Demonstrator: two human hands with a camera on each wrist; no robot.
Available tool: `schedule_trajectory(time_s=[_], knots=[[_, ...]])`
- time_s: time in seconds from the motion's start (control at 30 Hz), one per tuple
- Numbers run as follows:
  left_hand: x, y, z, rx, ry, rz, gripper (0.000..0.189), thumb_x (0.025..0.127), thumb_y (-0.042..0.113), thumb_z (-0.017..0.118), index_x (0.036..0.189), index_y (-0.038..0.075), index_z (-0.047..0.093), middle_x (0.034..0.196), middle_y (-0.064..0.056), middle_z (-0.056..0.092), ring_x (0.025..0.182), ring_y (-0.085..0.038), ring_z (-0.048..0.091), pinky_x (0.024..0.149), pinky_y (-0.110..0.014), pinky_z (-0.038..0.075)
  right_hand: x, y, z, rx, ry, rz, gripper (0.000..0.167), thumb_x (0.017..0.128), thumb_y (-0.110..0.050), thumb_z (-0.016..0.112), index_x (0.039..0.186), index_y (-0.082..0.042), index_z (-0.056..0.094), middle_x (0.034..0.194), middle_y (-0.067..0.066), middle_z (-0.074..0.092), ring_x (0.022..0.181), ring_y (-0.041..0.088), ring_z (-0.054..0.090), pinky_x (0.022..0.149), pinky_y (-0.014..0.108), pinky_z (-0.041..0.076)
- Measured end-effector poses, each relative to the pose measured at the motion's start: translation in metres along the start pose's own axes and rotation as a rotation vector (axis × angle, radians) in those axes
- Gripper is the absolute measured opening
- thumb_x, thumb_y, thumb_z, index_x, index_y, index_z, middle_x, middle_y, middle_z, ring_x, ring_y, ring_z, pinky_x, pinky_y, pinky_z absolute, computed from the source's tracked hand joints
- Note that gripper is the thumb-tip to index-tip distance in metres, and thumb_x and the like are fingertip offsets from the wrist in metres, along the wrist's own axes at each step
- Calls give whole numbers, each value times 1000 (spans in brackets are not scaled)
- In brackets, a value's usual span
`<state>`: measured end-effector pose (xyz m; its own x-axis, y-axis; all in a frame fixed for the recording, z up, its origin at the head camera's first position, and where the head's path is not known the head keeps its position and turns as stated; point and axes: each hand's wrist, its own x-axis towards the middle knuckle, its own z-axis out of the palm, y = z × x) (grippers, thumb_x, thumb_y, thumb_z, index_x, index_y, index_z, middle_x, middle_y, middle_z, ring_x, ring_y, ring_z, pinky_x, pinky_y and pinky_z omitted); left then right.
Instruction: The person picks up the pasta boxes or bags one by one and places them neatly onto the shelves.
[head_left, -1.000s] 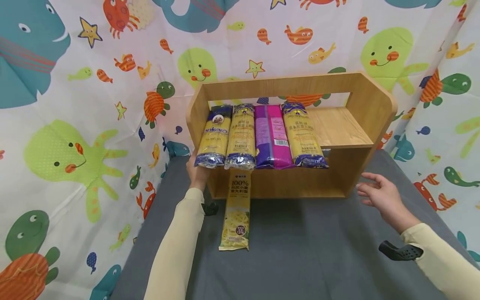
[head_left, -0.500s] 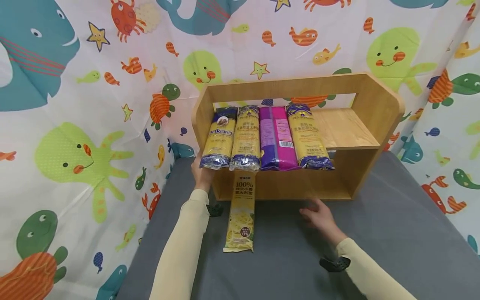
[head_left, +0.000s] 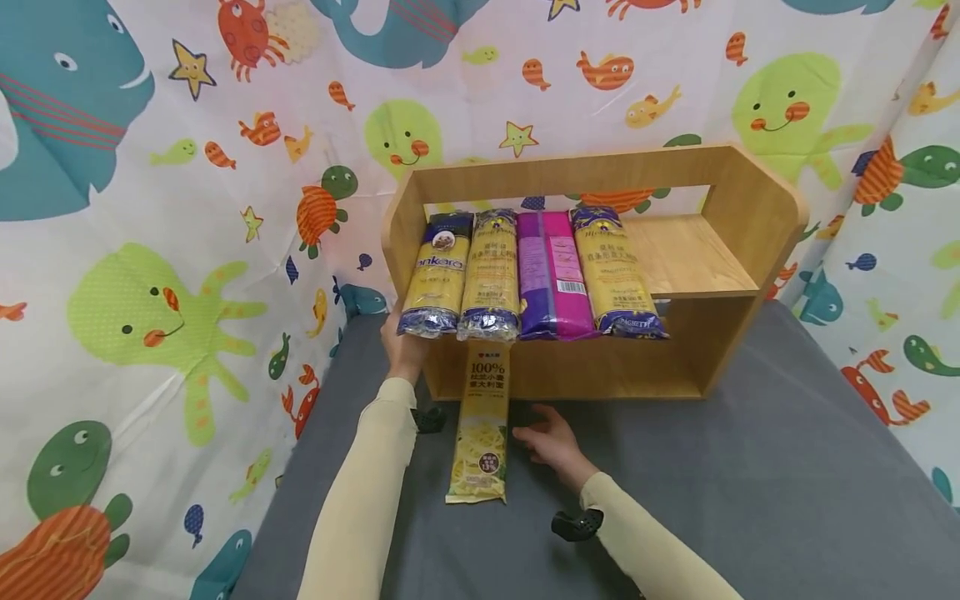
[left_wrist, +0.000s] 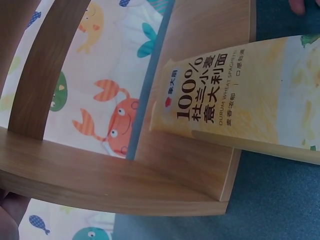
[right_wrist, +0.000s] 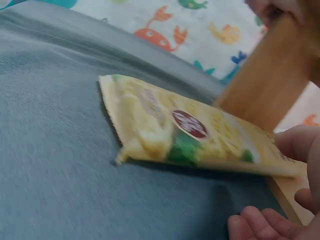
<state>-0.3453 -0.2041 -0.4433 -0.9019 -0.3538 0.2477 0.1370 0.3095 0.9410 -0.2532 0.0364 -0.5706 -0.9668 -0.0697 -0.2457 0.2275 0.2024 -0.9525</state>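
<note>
My left hand (head_left: pixel 406 352) grips the left side panel of a small wooden shelf (head_left: pixel 738 333); fingers on that wood show at the top of the right wrist view. A yellow pack of spaghetti (head_left: pixel 480 437) leans out of the lower compartment, its near end on the grey cloth. My right hand (head_left: pixel 553 442) is just right of this pack, thumb and fingers apart. In the right wrist view, the fingers (right_wrist: pixel 295 145) of that hand overlap the pack's far part. Printed lettering on the pack (left_wrist: pixel 260 100) faces the left wrist camera.
Along the shelf's upper board lie yellow spaghetti packs (head_left: pixel 437 279) (head_left: pixel 491 271) (head_left: pixel 617 271) and a pink pack (head_left: pixel 553 275). Bare board (head_left: pixel 686 254) shows at their right. Grey cloth (head_left: pixel 750 500) covers the table, and a sea-animal curtain (head_left: pixel 187 167) hangs behind and beside it.
My right hand has moved left from beyond the shelf's right side to beside the leaning spaghetti pack. My left hand stays on the side panel; the packs have not moved.
</note>
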Motion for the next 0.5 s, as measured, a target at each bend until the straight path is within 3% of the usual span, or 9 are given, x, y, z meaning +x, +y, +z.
schedule_trajectory(time_s=[0.23, 0.5], knots=[[1, -3, -1, 4, 2, -15, 60, 98, 56, 53, 144, 19, 56, 133, -8, 67, 104, -23, 58, 88, -40, 46, 4, -6, 32, -107, -5, -53, 77, 85, -22, 78, 151, -6, 43, 126, 29, 62, 88, 27, 65, 68, 36, 54], [2, -3, 1, -2, 0, -29, 60, 98, 57, 53, 145, 19, 55, 134, -8, 67, 105, -24, 59, 92, -44, 48, 7, -16, 52, -329, 1, -133, 86, 79, -23, 83, 153, -7, 41, 132, 22, 63, 105, 31, 63, 93, 49, 52]])
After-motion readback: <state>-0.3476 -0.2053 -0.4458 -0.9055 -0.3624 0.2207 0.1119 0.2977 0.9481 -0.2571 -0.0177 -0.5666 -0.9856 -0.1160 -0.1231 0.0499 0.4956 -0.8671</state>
